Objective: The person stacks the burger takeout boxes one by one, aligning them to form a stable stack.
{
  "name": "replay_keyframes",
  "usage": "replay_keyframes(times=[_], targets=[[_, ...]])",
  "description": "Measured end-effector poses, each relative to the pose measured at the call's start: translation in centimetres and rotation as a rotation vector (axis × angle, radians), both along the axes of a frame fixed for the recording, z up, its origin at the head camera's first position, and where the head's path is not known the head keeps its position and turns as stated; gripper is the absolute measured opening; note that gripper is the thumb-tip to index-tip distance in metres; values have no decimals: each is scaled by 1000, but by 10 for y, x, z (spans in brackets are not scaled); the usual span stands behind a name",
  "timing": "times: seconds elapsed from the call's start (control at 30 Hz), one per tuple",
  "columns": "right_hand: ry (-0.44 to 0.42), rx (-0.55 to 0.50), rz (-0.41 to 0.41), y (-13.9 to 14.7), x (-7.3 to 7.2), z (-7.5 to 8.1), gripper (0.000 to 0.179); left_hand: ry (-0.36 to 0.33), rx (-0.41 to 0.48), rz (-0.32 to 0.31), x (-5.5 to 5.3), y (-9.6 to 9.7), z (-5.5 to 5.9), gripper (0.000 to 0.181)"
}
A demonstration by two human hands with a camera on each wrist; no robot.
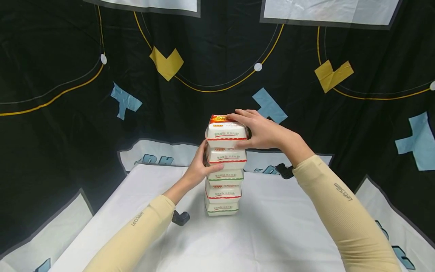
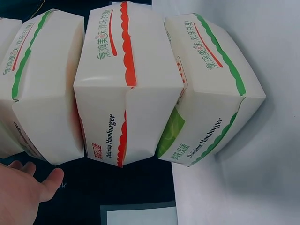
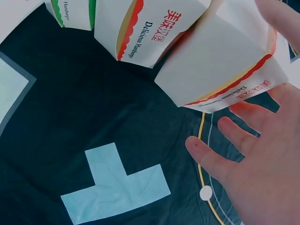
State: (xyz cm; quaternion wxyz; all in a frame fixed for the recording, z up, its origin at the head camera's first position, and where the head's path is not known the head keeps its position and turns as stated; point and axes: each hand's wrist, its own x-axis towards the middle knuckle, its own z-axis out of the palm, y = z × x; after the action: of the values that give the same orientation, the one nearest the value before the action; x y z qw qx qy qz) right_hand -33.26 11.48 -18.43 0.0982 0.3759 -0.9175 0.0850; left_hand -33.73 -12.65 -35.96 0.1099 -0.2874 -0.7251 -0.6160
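Several white paper burger boxes [image 1: 225, 194] stand in one upright stack, with red or green scalloped trim. My right hand [image 1: 263, 130] grips the top burger box [image 1: 225, 132], fingers over its top and thumb low on its front. In the right wrist view, the other fingers [image 3: 205, 152] spread beside that box. Lower on the stack, my left hand [image 1: 198, 166] rests on the left side, its thumb across the front near the green-trimmed third box [image 1: 225, 176] from the top. Its fingers lie loosely extended beside the boxes in the left wrist view.
The stack stands on a white-covered table [image 1: 272, 226]. Behind it hangs a black cloth [image 1: 217, 102] with yellow lines and blue and yellow shapes. Dark clamp-like pieces [image 1: 284, 171] sit at the right and by the left forearm.
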Motion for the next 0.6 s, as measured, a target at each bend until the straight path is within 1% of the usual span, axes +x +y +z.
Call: replay_keyframes(times=[0.1,0.13,0.27,0.37,0.5,0.6], targets=[[-12,-24,-7,6,3,-3,97,0,1,-1,1,-2,-1,93],[-17,-31,-11,8,5,-4,99,1,-4,9,2,-2,-1,95],[-22,-49,-23,18,12,-8,107,-12,-50,76,8,-6,-1,101],[-20,-62,-15,26,14,-12,109,-36,-87,129,13,-10,0,106],[-40,-85,-7,40,16,-22,107,-60,-128,176,20,-18,-1,109],[-58,-96,-17,52,19,-34,105,-63,-180,205,27,-28,-3,110]])
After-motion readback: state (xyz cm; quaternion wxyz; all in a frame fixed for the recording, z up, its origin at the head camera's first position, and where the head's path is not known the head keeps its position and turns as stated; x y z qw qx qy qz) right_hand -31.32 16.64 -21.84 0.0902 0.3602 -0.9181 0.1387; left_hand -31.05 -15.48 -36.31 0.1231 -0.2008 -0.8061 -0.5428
